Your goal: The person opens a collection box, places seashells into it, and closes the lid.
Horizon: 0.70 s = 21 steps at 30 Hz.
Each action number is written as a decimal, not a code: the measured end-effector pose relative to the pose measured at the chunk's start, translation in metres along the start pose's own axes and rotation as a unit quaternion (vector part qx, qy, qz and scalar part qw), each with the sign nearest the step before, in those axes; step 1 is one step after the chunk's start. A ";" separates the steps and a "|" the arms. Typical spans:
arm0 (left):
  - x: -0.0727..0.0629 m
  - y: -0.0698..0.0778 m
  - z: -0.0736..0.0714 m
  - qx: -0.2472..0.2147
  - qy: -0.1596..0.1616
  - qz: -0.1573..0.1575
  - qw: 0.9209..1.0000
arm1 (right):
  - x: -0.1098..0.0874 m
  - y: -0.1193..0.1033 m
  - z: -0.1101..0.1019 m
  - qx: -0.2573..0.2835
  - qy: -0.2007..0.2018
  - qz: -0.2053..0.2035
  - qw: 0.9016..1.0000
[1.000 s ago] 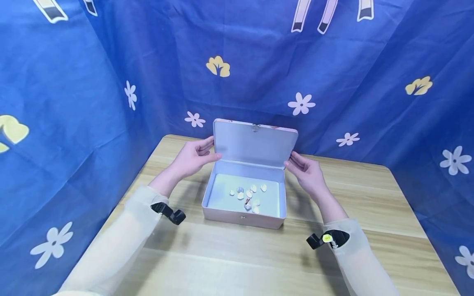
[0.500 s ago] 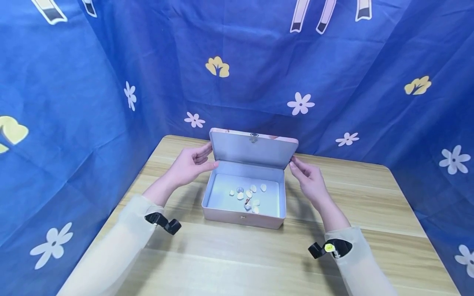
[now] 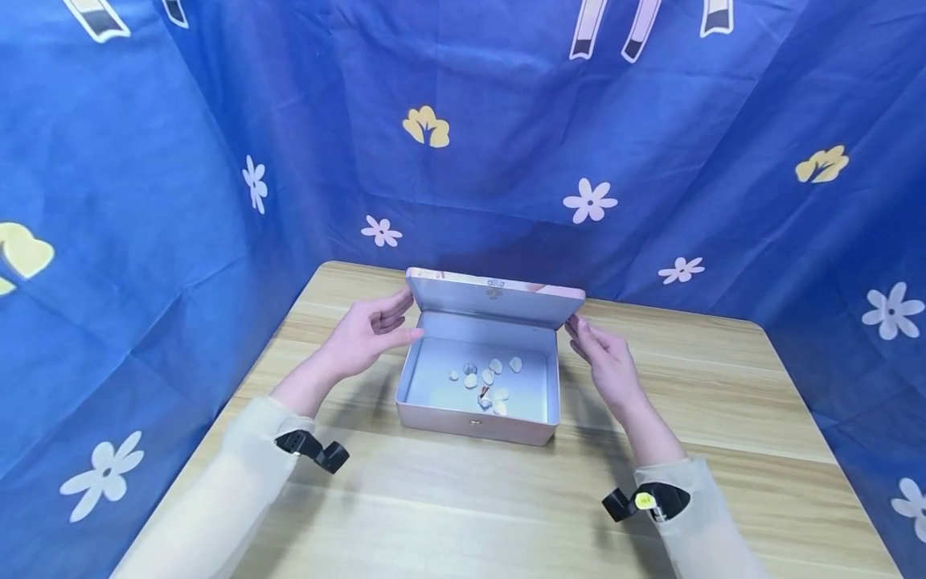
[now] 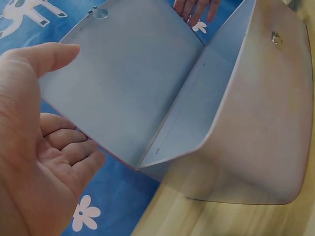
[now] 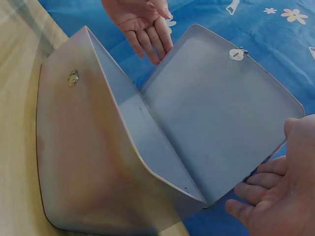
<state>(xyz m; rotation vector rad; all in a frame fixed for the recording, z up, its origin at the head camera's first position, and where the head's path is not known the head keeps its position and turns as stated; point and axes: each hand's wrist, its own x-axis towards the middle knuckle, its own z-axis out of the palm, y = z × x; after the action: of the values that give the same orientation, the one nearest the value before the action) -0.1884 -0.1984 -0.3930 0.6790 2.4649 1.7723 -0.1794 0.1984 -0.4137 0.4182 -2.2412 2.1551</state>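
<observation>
A pale metal box stands on the table, its hinged lid tilted forward over the back part. Several small white shell-like pieces lie on the box floor, one with a brown mark. My left hand is at the lid's left edge, fingers along its outer side and thumb stretched out in front. At the right edge, my right hand has its fingers against the lid from behind. In the left wrist view a small clasp shows on the lid's inner face; the box floor is hidden there.
The wooden table has its back edge near a blue curtain with printed flowers. A black wrist camera is strapped over the left sleeve, another over the right.
The lid has swung forward and down from nearly upright, its clasp edge now lower. Both hands have moved down slightly with it. The box and the pieces inside have stayed in place.
</observation>
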 end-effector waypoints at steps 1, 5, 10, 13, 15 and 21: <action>-0.002 0.000 0.000 -0.002 -0.001 0.003 1.000 | -0.001 0.000 0.001 0.001 0.002 0.000 1.000; -0.009 0.000 0.002 -0.013 -0.003 0.010 1.000 | -0.005 0.000 0.004 -0.002 0.007 0.000 1.000; -0.015 -0.001 0.002 -0.022 -0.009 0.014 1.000 | -0.010 0.001 0.009 -0.008 0.017 -0.004 1.000; -0.019 -0.004 0.002 -0.029 -0.014 0.018 0.999 | -0.013 0.003 0.011 -0.004 0.023 -0.007 1.000; -0.022 -0.005 0.002 -0.037 -0.015 0.020 0.999 | -0.015 0.003 0.013 -0.009 0.024 -0.007 1.000; -0.028 -0.009 0.004 -0.057 -0.018 0.035 0.998 | -0.023 0.005 0.015 -0.033 0.016 -0.017 0.999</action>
<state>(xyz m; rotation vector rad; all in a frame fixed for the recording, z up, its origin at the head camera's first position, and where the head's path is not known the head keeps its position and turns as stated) -0.1645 -0.2074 -0.4086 0.7902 2.3232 1.8903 -0.1553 0.1880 -0.4241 0.4135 -2.2636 2.0497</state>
